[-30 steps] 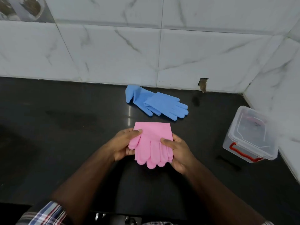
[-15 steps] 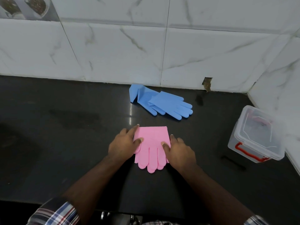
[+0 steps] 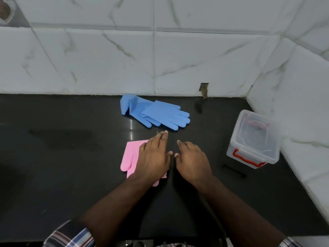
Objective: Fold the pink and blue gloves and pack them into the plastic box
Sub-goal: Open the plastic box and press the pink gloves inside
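Observation:
The folded pink gloves lie flat on the black counter, fingertips toward me. My left hand hovers or rests over their right part with fingers extended, hiding much of them. My right hand is to the right of the pink gloves, over bare counter, fingers apart and holding nothing. The blue gloves lie overlapped near the back wall, fingers pointing right. The clear plastic box with a lid on it and a red handle stands at the right.
The black counter ends at a white marble-tiled wall behind and a white ledge on the right, close to the box. A small notch is in the wall base.
Both hands let go of the pink gloves and moved forward and right. The pink gloves now lie on the counter to the left under my left hand.

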Action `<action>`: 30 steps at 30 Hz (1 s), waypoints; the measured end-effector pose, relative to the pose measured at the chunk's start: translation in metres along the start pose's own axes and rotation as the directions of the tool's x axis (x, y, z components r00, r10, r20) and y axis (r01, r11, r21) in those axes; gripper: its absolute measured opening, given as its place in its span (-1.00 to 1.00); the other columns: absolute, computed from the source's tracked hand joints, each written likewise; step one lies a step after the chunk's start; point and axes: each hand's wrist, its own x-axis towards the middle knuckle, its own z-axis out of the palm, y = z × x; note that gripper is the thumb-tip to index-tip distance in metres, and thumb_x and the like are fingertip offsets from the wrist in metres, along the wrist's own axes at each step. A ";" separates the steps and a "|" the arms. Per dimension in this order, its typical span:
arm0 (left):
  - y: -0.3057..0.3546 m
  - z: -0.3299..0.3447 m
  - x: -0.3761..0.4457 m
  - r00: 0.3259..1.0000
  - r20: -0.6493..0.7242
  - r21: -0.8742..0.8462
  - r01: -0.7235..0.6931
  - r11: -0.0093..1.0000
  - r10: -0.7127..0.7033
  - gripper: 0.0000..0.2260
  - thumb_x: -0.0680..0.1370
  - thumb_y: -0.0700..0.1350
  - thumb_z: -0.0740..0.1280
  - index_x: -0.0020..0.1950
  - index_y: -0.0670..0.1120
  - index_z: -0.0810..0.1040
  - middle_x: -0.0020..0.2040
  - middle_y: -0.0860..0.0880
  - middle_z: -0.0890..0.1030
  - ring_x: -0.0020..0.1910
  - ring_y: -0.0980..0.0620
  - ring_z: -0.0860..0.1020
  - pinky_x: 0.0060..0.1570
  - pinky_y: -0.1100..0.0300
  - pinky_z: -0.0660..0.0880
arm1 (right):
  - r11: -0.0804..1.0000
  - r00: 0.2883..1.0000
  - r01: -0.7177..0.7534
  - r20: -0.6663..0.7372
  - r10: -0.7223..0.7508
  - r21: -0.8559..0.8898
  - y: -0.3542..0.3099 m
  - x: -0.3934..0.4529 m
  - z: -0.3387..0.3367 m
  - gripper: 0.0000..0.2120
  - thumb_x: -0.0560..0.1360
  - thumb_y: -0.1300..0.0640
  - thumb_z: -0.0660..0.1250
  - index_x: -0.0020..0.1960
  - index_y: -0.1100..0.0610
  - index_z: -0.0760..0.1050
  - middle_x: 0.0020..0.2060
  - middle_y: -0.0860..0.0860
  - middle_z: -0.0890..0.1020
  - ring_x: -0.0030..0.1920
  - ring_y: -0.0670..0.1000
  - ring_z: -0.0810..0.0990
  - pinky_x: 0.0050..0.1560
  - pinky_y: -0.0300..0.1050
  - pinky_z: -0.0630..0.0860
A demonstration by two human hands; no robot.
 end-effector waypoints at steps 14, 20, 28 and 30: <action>0.148 0.038 0.063 0.981 0.188 -0.512 0.062 0.857 0.042 -0.42 0.65 0.06 0.23 0.62 -0.02 0.13 0.52 -0.08 0.34 0.34 0.02 0.47 0.36 0.11 0.36 | 0.939 0.860 -0.158 -0.424 0.283 0.305 0.153 -0.020 -0.110 -0.67 0.46 0.21 0.39 0.23 0.16 0.57 0.20 0.09 0.62 0.25 0.12 0.53 0.33 0.00 0.35; 0.190 0.042 0.087 0.955 0.296 -0.564 0.180 0.806 -0.006 -0.41 0.64 0.05 0.27 0.62 -0.01 0.13 0.54 -0.05 0.36 0.33 0.05 0.48 0.30 0.12 0.39 | 0.732 0.772 -0.456 -0.185 0.608 0.506 0.226 -0.022 -0.114 -0.54 0.46 0.15 0.41 0.33 0.20 0.48 0.24 0.18 0.58 0.20 0.20 0.55 0.18 -0.05 0.41; 0.150 0.027 0.072 0.934 0.248 -0.573 0.355 0.738 -0.257 -0.53 0.58 0.18 0.32 0.45 0.08 0.35 0.13 0.05 0.62 -0.04 0.17 0.56 -0.06 0.17 0.46 | 0.740 0.868 -0.334 -0.115 0.483 0.584 0.200 -0.009 -0.086 -0.47 0.44 0.21 0.40 0.40 0.13 0.44 0.26 0.09 0.59 0.18 0.09 0.57 0.14 -0.18 0.40; 0.129 0.020 0.064 0.917 0.183 -0.584 0.392 0.711 -0.355 -0.56 0.56 0.17 0.35 0.39 0.06 0.42 0.01 0.10 0.62 -0.08 0.21 0.55 -0.15 0.20 0.45 | 0.720 0.907 -0.293 -0.056 0.418 0.629 0.185 -0.007 -0.077 -0.46 0.44 0.20 0.42 0.40 0.04 0.43 0.20 -0.01 0.61 0.08 -0.02 0.62 0.07 -0.18 0.51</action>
